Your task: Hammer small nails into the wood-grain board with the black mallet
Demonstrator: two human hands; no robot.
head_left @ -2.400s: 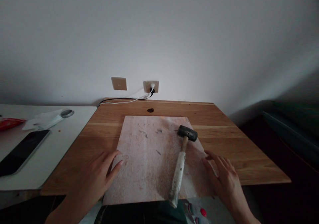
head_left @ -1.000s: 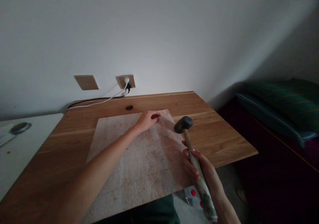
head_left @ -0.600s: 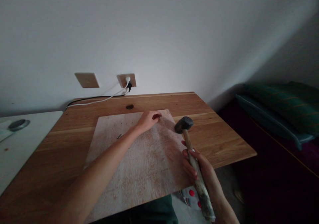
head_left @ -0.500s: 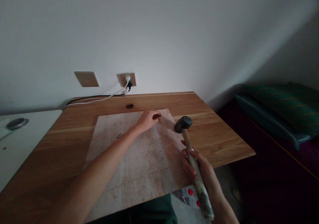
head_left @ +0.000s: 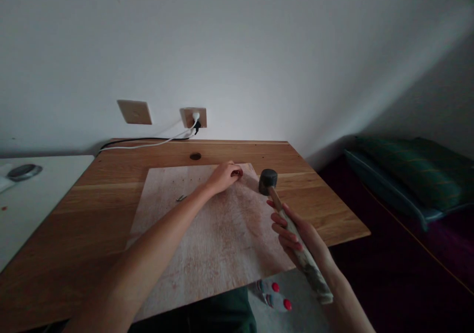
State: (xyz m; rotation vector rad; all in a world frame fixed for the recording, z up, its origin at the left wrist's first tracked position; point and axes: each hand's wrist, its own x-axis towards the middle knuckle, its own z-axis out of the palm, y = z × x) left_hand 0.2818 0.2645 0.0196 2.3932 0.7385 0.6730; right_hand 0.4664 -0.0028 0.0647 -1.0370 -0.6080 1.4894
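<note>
My right hand (head_left: 291, 231) is wrapped round the worn wooden handle of a hammer (head_left: 268, 180). Its dark, blunt head is raised over the right edge of a whitish, scuffed wooden board (head_left: 207, 244). Near the board's far right corner, my left hand (head_left: 225, 175) rests with curled, pinched fingers. Whatever lies between those fingertips is too small or hidden to make out. A few loose nails (head_left: 180, 198) lie on the board, left of my left wrist. Small dark dots run along the far side of the board.
The board lies on a brown wooden table (head_left: 314, 189) against a wall. Cables run from a wall socket (head_left: 195, 118). A white surface (head_left: 48, 189) with a round grey object (head_left: 25, 172) adjoins at left. Green cushions (head_left: 414, 170) are at right; red-capped bottles (head_left: 276, 298) stand below.
The hammer has turned a little, its head shifting slightly left and its handle end swinging right. My left hand keeps its place on the board. The camera view has shifted slightly.
</note>
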